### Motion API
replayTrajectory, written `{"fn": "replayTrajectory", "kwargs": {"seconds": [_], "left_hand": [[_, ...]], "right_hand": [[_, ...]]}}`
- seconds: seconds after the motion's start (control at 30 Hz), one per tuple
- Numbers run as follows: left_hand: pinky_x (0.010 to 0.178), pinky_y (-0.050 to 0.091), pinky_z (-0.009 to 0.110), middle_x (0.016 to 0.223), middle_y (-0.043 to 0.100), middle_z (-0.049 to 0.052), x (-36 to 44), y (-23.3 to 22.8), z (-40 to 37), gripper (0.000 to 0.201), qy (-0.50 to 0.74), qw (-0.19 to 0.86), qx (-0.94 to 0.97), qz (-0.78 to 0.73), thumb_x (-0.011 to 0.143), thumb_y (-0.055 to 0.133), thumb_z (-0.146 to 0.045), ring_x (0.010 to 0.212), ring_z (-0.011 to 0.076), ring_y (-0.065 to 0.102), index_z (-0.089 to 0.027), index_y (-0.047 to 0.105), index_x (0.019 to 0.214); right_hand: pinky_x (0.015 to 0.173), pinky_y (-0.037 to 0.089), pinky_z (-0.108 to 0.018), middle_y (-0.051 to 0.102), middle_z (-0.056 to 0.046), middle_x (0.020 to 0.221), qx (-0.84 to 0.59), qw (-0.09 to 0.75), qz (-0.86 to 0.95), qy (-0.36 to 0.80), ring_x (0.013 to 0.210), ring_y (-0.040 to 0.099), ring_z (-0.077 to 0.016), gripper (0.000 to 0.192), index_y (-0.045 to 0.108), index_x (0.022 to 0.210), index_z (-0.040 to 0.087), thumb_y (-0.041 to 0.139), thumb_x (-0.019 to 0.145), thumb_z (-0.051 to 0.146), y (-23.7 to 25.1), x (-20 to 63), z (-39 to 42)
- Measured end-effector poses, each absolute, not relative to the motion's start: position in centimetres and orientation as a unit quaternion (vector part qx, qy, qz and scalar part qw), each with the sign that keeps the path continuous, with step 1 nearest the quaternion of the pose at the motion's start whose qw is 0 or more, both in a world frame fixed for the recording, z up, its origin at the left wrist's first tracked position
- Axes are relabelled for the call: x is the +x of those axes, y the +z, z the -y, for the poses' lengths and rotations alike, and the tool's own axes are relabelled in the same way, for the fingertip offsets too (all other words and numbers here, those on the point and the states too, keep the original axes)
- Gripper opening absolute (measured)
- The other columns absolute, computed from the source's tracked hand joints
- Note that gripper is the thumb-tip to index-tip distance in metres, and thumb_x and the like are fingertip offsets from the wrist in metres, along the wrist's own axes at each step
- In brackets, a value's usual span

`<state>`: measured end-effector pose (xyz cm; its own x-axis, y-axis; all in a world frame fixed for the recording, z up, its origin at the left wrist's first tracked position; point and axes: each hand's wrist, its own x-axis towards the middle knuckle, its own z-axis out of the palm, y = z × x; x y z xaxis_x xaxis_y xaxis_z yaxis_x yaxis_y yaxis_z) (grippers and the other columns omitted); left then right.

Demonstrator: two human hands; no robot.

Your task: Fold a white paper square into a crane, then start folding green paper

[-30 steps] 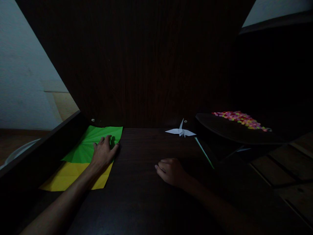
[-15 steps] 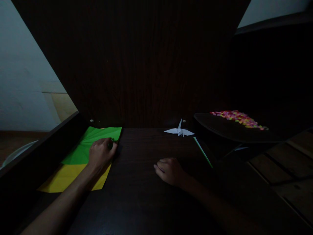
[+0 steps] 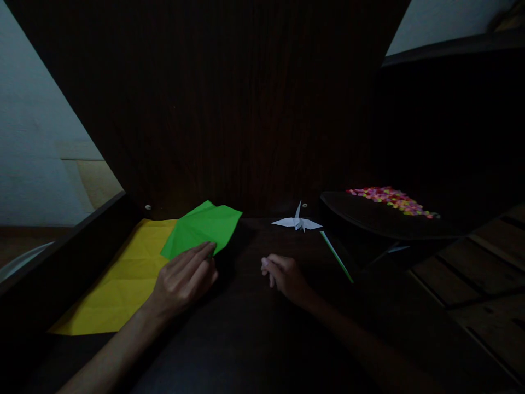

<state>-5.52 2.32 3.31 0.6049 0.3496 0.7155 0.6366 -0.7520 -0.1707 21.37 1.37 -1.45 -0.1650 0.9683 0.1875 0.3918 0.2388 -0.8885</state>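
Observation:
A creased sheet of green paper (image 3: 205, 225) is pinched at its near right edge by my left hand (image 3: 184, 279), which holds it raised and tilted. Beneath and to the left, a yellow sheet of paper (image 3: 118, 290) with fold lines lies on the dark wooden surface (image 3: 238, 328). My right hand (image 3: 285, 275) hovers or rests over the middle of that surface, its fingers curled; whether anything is inside them I cannot make out. Beyond it sits a white origami crane (image 3: 298, 223) with spread wings. A thin green and white strip (image 3: 337, 257) lies right of my right hand.
A dark upright panel (image 3: 246, 109) closes off the back, and a low raised edge (image 3: 82, 246) runs along the left. At the right, many small pink, red and yellow pieces (image 3: 396, 201) are spread on a dark rounded surface (image 3: 369, 219). Wooden slats (image 3: 479, 273) show lower right.
My left hand has lifted the green paper off the yellow sheet and carried it to the right, uncovering more yellow. My right hand has turned slightly and moved up a little.

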Motion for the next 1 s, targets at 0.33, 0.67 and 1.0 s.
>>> {"fn": "replayTrajectory", "kwargs": {"seconds": [0.33,0.67,1.0], "left_hand": [[0.083,0.061,0.031,0.107,0.072,0.015,-0.8,0.0,0.5,0.015,-0.243,0.024,-0.969,0.026,0.092,0.050,-0.015,0.101,0.0230,0.069,-0.014,0.063,0.084],[0.083,0.056,0.040,0.098,0.071,0.010,-0.7,0.5,-1.1,0.021,-0.349,-0.133,-0.844,0.385,0.092,0.052,-0.032,0.094,0.0233,0.068,-0.017,0.065,0.092],[0.114,0.015,0.064,0.159,0.021,0.014,-1.6,-2.5,-2.7,0.088,-0.104,-0.041,-0.917,0.384,0.085,0.043,-0.073,0.146,0.0391,0.017,-0.022,0.020,0.154]], "right_hand": [[0.049,0.050,-0.032,0.067,-0.010,0.088,-0.596,0.416,0.432,0.534,0.066,0.066,-0.0219,0.045,0.048,0.101,0.021,0.032,0.083,0.059,-0.5,25.7,-4.4],[0.102,0.043,-0.054,0.056,-0.015,0.128,-0.515,0.381,0.767,0.029,0.120,0.051,-0.0315,0.032,0.057,0.118,0.020,0.054,0.086,0.025,-1.0,23.1,-1.7],[0.115,0.026,-0.058,0.033,-0.015,0.154,-0.395,0.176,0.900,0.049,0.145,0.022,-0.0359,0.071,0.036,0.148,0.015,0.059,0.089,0.048,-2.6,21.6,-1.4]]}}
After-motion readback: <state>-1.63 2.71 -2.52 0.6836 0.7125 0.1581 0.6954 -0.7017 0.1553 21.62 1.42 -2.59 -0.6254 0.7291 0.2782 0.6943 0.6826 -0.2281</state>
